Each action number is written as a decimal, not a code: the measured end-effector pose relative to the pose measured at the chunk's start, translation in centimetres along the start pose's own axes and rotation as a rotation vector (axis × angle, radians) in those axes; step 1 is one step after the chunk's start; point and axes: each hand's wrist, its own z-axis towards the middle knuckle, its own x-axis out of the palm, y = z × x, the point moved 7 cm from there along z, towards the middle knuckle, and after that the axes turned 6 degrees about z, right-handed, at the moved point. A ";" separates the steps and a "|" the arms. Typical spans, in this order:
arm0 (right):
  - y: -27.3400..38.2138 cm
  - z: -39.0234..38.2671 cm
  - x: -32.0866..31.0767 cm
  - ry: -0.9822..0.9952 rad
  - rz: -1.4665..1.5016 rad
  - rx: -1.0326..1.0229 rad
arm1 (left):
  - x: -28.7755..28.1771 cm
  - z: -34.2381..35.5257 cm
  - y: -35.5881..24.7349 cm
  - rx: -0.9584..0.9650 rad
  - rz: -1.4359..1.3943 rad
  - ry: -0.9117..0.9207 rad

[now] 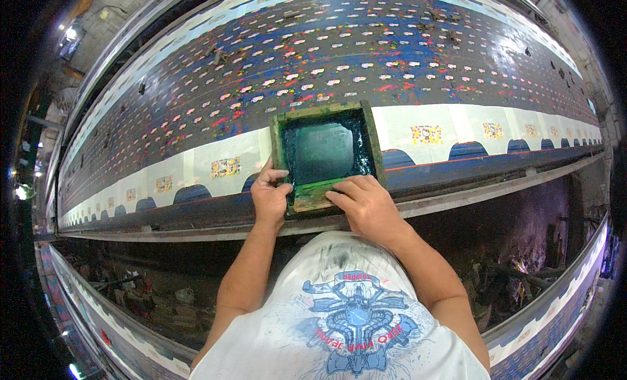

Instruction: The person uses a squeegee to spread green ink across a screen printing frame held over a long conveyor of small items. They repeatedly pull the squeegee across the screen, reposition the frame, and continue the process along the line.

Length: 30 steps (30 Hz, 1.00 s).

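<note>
Bench, one, dark, long. Left hand, one, pinching the frame's edge at eight o'clock; square wooden frame, one, central; green-stained bar, one, at its six; right hand, one, at five, pinching the bar.

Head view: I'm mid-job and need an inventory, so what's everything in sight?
Wooden frame: one, worn brown-green, at the long table's near edge
Screen: one, dark green, inside the frame
Bar: one, green, along the frame's near side
Long table: one, dark grey-blue with colourful marks, across the upper picture
White cloth: a row, pieces uncounted, both sides of the frame
Prints: many, multicoloured, on the cloth
Lights: several, white, left edge
Clutter: uncounted, too dark to identify, below the table
Shirt: one, white with blue-red print, lower middle
Left hand: one, bare, gripping the frame's left side
Right hand: one, bare, at the bar, grip unclear
</note>
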 end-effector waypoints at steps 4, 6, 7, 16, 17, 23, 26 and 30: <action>-0.1 1.0 2.3 0.176 -0.135 0.021 | 0.7 -0.3 -1.0 -0.025 -0.037 -0.008; -0.5 1.6 2.4 0.268 -0.163 0.040 | 0.5 -0.2 -0.8 -0.059 -0.078 -0.031; -0.8 2.2 2.2 0.307 -0.134 0.057 | 0.2 0.0 -0.2 -0.084 -0.103 -0.041; -7.6 9.3 1.4 0.424 -0.038 0.160 | 0.6 0.3 -1.5 -0.016 -0.062 -0.005; -8.2 10.1 1.5 0.408 -0.073 0.145 | 0.5 0.4 -1.4 -0.022 -0.023 0.007; -11.6 12.4 2.8 0.319 -0.114 0.253 | 0.3 0.6 -1.1 0.010 0.042 0.005; -10.5 11.6 3.0 0.362 -0.137 0.263 | 0.2 0.8 -0.4 0.041 0.071 0.017; -7.5 9.6 3.2 0.404 -0.148 0.239 | 0.1 0.8 0.3 0.087 0.081 0.000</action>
